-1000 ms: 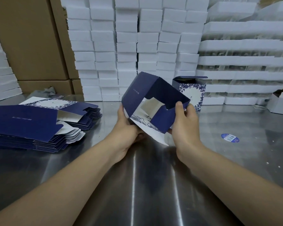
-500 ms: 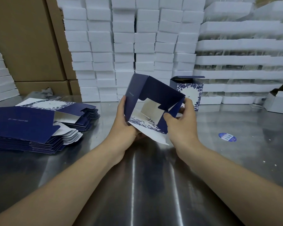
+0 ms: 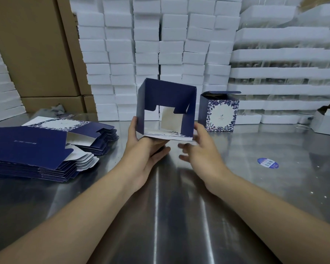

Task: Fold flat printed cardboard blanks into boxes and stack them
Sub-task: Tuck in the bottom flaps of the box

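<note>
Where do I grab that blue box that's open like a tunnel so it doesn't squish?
Probably low on its side walls, near the bottom corners, coming from left and right. The half-folded box is an open square tube with loose flaps at the back; creased corners are stiffest. The left hand pinches the left wall there.

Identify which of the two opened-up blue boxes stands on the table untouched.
The floral-fronted box at the right, upright on the steel table. The other, the open-ended box, is held by the left hand.
</note>
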